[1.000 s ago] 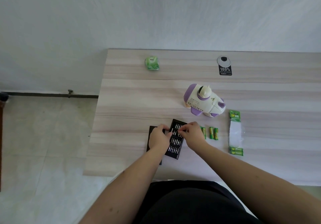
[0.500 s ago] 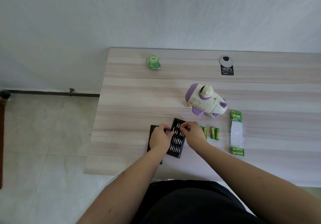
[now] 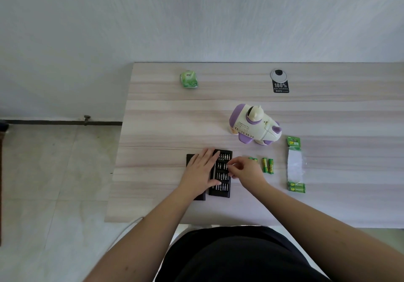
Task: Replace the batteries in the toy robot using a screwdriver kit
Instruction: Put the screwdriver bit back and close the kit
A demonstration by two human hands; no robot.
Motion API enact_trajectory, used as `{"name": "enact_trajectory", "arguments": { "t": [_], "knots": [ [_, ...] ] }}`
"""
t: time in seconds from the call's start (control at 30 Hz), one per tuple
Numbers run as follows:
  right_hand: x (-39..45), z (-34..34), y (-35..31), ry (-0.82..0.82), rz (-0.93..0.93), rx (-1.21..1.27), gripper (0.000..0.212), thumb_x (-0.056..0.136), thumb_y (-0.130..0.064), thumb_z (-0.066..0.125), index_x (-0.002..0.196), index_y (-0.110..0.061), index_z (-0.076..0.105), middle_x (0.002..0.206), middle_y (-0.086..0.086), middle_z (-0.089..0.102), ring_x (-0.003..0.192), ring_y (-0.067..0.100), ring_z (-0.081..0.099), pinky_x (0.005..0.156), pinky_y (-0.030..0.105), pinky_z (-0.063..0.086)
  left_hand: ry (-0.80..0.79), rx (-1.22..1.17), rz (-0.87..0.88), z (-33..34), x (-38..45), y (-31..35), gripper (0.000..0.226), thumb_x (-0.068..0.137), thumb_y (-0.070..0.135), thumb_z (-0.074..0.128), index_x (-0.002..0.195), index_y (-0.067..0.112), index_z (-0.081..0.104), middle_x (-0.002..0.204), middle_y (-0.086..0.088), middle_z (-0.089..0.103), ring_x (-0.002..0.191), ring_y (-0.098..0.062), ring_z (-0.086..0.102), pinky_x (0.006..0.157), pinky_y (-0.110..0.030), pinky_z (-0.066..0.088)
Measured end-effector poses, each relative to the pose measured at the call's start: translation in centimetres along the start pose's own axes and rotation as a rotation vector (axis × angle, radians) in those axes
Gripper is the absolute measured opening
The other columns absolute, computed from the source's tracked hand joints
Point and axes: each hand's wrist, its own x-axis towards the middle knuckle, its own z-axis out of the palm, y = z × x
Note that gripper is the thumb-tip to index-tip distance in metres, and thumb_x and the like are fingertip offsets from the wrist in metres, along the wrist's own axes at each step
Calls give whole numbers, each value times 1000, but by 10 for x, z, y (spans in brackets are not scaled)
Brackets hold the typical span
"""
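Left hand: the left hand (image 3: pixel 202 170) lies flat with fingers straight, pressing on the left side of the screwdriver kit (image 3: pixel 221 173) and its black lid (image 3: pixel 189 161), steadying both.
Right hand: the right hand (image 3: pixel 246 171) has its fingers curled together at the tray's right edge, seemingly pinching at one small bit; whether a bit is actually between the fingertips is too small to tell.
Kit: an open black tray with rows of tiny metal bits, near the front edge of the table (image 3: pixel 153 128).
Toy robot: the toy robot (image 3: pixel 254 126) stands at about 1 o'clock from the kit, well apart from both hands, untouched.
Batteries: three loose green batteries (image 3: pixel 267 165) lie at 3 o'clock from the kit, just beyond the right hand; the torn battery pack (image 3: pixel 295 165) is further right.
Elsewhere: a green packet (image 3: pixel 189 79) sits at 11 o'clock near the wall, a black tag (image 3: pixel 280 83) at 1 o'clock.
Stage: likely choosing a bit; the toy looks unopened.
Handling: the bits look light, smooth and prone to slip or roll, so a fingertip pinch at the exposed end suits. The toy seems hollow hard plastic, light and stiff; better held round the body than by the ears.
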Motion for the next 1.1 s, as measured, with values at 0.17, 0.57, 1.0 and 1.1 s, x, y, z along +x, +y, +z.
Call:
{"name": "enact_trajectory", "arguments": {
  "t": [0.17, 0.57, 1.0, 1.1],
  "knots": [
    [0, 4, 1, -40, -78, -187, 17, 88, -17, 65, 105, -19, 69, 88, -10, 67, 80, 4, 61, 77, 16, 47, -22, 35, -41, 5, 1, 4, 95, 85, 63, 55, 155, 21, 7, 163, 2, 2, 150, -14, -2, 120, -36, 1],
    [10, 14, -4, 29, -209, -501, 25, 95, -22, 54, 117, -15, 65, 105, 5, 72, 96, 22, 67, 85, 35, 53, -7, 23, -87, 5, -1, 8, 95, 84, 62, 56, 155, 22, 7, 163, 4, 3, 150, -14, 1, 119, -35, 1],
    [13, 24, -3, 64, -314, -754, 27, 97, -23, 47, 97, -13, 72, 97, 5, 66, 82, 24, 63, 67, 32, 52, -3, 7, -104, 5, -3, 9, 95, 85, 61, 56, 155, 22, 5, 163, 4, -1, 150, -15, 0, 119, -35, -1],
    [14, 26, 1, 98, -353, -763, 25, 96, -22, 50, 94, -13, 73, 94, 6, 67, 81, 24, 62, 65, 32, 51, -6, 4, -109, 6, -3, 9, 95, 85, 62, 55, 155, 23, 4, 163, 4, -2, 150, -15, -1, 119, -34, -3]
  ]
}}
